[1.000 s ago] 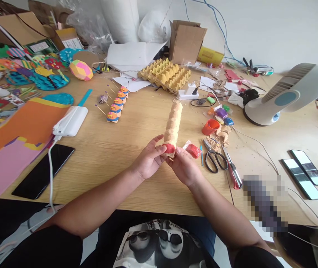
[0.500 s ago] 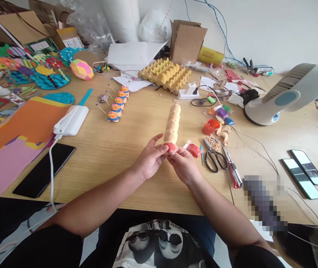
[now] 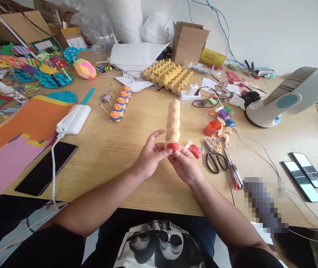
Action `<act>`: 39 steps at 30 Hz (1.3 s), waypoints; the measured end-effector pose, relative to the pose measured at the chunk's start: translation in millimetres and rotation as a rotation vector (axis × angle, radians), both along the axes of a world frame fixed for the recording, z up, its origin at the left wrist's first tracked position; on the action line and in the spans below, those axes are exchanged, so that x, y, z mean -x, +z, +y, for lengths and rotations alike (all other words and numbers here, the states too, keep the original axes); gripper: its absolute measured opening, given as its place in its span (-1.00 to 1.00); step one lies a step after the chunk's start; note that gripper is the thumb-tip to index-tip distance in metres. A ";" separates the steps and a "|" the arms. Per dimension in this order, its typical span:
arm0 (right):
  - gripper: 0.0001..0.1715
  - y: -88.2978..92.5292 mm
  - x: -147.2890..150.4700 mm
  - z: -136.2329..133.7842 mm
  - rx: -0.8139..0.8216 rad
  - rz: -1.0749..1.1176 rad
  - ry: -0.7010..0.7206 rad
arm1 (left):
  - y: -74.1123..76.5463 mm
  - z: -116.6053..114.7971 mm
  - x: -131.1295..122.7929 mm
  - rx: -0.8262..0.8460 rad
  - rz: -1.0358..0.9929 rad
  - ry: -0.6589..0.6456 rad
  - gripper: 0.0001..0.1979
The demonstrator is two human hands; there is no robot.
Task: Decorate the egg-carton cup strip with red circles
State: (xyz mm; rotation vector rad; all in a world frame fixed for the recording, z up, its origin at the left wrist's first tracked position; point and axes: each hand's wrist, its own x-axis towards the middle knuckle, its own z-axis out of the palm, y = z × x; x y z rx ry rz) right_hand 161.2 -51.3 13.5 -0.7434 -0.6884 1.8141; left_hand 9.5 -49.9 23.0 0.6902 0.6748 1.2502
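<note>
A strip of tan egg-carton cups (image 3: pixel 173 121) points away from me, held at its near end by both hands. Red clay (image 3: pixel 173 147) covers part of the nearest cup. My left hand (image 3: pixel 150 156) grips that end from the left, its thumb pressing the red clay and its index finger lifted off. From the right, my right hand (image 3: pixel 185 163) pinches the same end, thumb against the clay. Just beyond this hand lies a packet of red clay (image 3: pixel 195 150). Further left stands a painted egg-carton caterpillar (image 3: pixel 120 104) in blue and orange, with pins stuck in it.
To the right lie scissors (image 3: pixel 216 156), a utility knife (image 3: pixel 234 172), an orange-red cup (image 3: pixel 212 127) and a white fan (image 3: pixel 284 98). Yellow egg trays (image 3: pixel 167 74) stand behind. At left are a black phone (image 3: pixel 46 168), a white power bank (image 3: pixel 74 119) and coloured foam sheets (image 3: pixel 21 123).
The egg-carton strip has tilted slightly, so its near cups show more from above. Both hands keep hold of its near end, thumbs on the red clay. The view has shifted a little.
</note>
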 end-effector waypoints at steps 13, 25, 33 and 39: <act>-0.67 5.1 -4.6 -0.6 0.022 0.133 0.087 | 1.7 -1.0 3.1 -0.065 -0.053 -0.080 -0.26; -0.75 5.7 -4.3 -2.1 0.011 0.144 0.058 | 4.2 -1.5 2.8 -0.070 -0.032 -0.062 -0.32; -0.71 11.4 -3.4 -4.5 0.033 0.164 0.091 | 4.1 -0.9 6.5 -0.077 -0.012 -0.093 -0.30; -0.66 11.3 -3.8 -3.9 0.049 0.134 0.076 | 5.2 2.2 7.5 -0.088 -0.027 -0.131 -0.23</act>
